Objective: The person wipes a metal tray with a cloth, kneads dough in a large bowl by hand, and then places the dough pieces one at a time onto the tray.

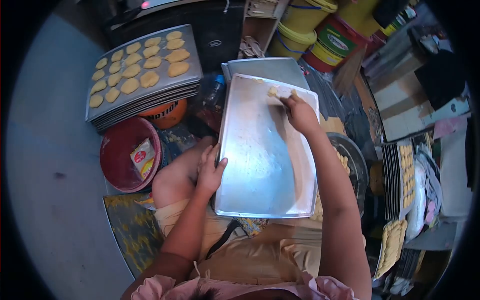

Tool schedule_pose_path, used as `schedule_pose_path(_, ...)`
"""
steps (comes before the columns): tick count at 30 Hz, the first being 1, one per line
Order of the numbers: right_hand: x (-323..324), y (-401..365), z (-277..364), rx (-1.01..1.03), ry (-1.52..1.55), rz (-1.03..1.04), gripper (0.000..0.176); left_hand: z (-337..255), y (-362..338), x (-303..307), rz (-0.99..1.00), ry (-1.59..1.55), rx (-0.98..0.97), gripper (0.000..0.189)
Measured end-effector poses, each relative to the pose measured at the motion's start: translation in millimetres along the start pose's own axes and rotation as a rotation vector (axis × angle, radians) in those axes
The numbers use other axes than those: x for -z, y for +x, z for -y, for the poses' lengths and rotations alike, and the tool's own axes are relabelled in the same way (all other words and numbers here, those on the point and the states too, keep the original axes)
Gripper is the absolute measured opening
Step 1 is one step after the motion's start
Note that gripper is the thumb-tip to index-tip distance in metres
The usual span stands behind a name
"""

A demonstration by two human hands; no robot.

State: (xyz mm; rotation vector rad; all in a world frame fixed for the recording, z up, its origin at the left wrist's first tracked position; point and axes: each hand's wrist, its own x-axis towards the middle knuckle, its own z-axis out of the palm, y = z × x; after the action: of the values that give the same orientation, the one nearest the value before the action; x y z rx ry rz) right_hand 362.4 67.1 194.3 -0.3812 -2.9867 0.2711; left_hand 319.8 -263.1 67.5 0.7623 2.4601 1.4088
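Observation:
A shiny metal baking tray (265, 155) lies in front of me over my lap, its long sides running away from me. My left hand (209, 167) is closed on its left rim, thumb on top. My right hand (301, 114) is at the tray's far right part, fingers bent together against the surface. Small pale yellow smears (273, 92) lie by its fingertips. Whatever those fingers hold, if anything, is too small to make out. Beneath the far end of this tray is another metal tray (270, 64).
At the left, a stack of trays (192, 70) carries flat dough rounds (131, 71) on top. A red tub (112, 172) holds a packet. Right of me are a dark basin (357, 172) with dough pieces and more stacked trays (392, 175). Buckets (292, 42) stand behind.

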Motion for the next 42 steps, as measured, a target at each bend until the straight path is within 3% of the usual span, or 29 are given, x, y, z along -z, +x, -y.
schedule_pose_path(4,15,1,17,-0.004,0.231,-0.373,0.025,2,1,8,-0.073,-0.112,0.014,0.052)
schedule_pose_path(6,17,24,8,-0.323,0.589,-0.46,0.025,3,-1,11,-0.105,-0.153,-0.014,0.049)
schedule_pose_path(8,24,46,4,-0.484,1.162,-0.391,0.03,8,0,12,-0.11,-0.291,0.025,0.046)
schedule_pose_path(10,25,69,-5,-0.657,1.243,-0.143,0.028,11,0,14,-0.113,-0.515,0.123,0.044)
schedule_pose_path(12,-1,97,-32,-0.73,1.358,-0.068,0.023,1,1,22,-0.115,-0.69,0.201,0.039)
schedule_pose_path(16,-12,138,-41,-0.795,1.473,-0.064,0.02,-12,0,38,-0.123,-0.875,0.246,0.035)
schedule_pose_path(19,-2,151,8,-0.72,1.404,-0.166,0.023,-9,-3,38,-0.095,-0.866,0.287,0.034)
schedule_pose_path(22,-15,185,42,-0.548,1.667,-0.083,0.031,-11,-6,38,-0.097,-0.884,0.306,0.032)
schedule_pose_path(25,-27,198,96,-0.535,1.499,-0.138,0.047,-10,-5,43,-0.103,-0.852,0.3,0.03)
schedule_pose_path(28,-49,208,128,-0.522,1.458,-0.042,0.044,-10,-4,47,-0.101,-0.806,0.299,0.03)
schedule_pose_path(32,-62,200,165,-0.546,1.356,-0.059,0.048,-12,-1,47,-0.107,-0.77,0.291,0.03)
schedule_pose_path(37,-81,195,176,-0.482,1.129,0.0,0.082,2,-1,41,-0.171,-0.692,0.222,0.027)
schedule_pose_path(41,-85,166,153,-0.198,0.853,-0.379,0.073,-2,1,44,-0.209,-0.783,0.246,0.025)
schedule_pose_path(42,-47,132,164,-0.138,0.814,-0.434,0.067,-3,0,42,-0.235,-0.774,0.218,0.024)
